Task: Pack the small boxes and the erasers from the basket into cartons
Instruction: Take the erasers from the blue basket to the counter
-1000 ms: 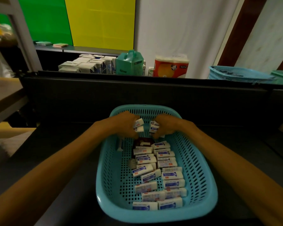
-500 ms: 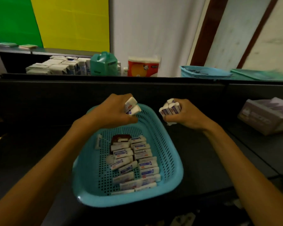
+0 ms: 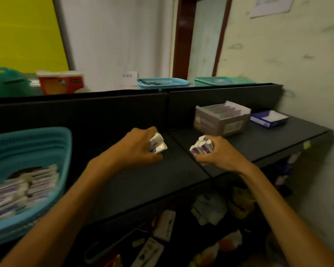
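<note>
black shelf top (image 3: 162, 178) runs under both hands, with the grey carton (image 3: 221, 120) as landmark. fingers of the left hand (image 3: 137, 149) curl round two erasers (image 3: 157, 144), short of the carton; fingers of the right hand (image 3: 218, 154) clutch a bundle of about four (image 3: 201, 146), just before it. they look light, firm and sleeved, best squeezed across the long sides. left of the carton, well apart, one blue basket (image 3: 29, 137) holds many more, too blurred to count.

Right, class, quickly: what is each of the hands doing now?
Left hand: gripping small white sleeved erasers.
Right hand: gripping a bigger bunch of the same.
</note>
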`<state>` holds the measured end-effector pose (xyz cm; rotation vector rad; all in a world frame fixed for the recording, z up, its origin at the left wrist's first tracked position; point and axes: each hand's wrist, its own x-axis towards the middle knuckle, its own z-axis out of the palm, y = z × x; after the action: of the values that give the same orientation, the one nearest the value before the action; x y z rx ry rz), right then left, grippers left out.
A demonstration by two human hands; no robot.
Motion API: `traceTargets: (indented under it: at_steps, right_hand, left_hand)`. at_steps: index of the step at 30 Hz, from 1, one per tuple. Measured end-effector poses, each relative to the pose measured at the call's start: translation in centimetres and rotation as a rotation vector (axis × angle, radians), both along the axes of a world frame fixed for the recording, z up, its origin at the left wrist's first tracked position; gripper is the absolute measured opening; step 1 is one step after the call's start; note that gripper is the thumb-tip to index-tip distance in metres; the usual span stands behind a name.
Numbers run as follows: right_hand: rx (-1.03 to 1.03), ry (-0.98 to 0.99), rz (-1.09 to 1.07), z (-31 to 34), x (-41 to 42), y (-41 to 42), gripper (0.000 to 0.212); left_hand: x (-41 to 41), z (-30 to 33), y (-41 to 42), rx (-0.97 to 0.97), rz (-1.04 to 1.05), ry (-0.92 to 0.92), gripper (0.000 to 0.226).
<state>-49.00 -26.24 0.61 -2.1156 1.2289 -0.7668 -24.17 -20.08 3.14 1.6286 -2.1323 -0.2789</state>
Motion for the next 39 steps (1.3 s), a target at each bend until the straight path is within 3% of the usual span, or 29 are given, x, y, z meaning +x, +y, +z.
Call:
traceTargets:
  at_steps: [5,17,23,30,36,39]
  right_hand:
    - [0.073,0.062,-0.132,-1.2,-11.3,-1.4,0.041]
    - [0.161,0.075,-0.358,-4.6,-30.4,-10.1,0.023]
    - [0.179,0.145,-0.402,-5.1,-37.0,-19.9,0.044]
    - [0.198,0.275,-0.274,-4.4,-38.4,-31.8,0.040]
    - [0.157,0.342,-0.090,-4.7,-37.4,-39.9,0.068]
    - [0.101,0.406,0.026,-4.4,-36.1,-42.3,0.069]
  left_hand:
    - [-11.2,-1.9,-4.7,0.079,-0.101,0.010,0.041]
    - [-31.2,-5.8,-19.8,0.203,-0.278,0.010,0.044]
    - [-39.6,-7.2,-30.4,0.275,-0.256,0.046,0.056]
    - [-44.8,-8.0,-40.6,0.224,-0.081,0.082,0.059]
    - [-44.2,-8.7,-43.8,0.235,0.074,-0.041,0.055]
    - [-44.2,-8.7,-44.2,0.256,0.144,-0.131,0.056]
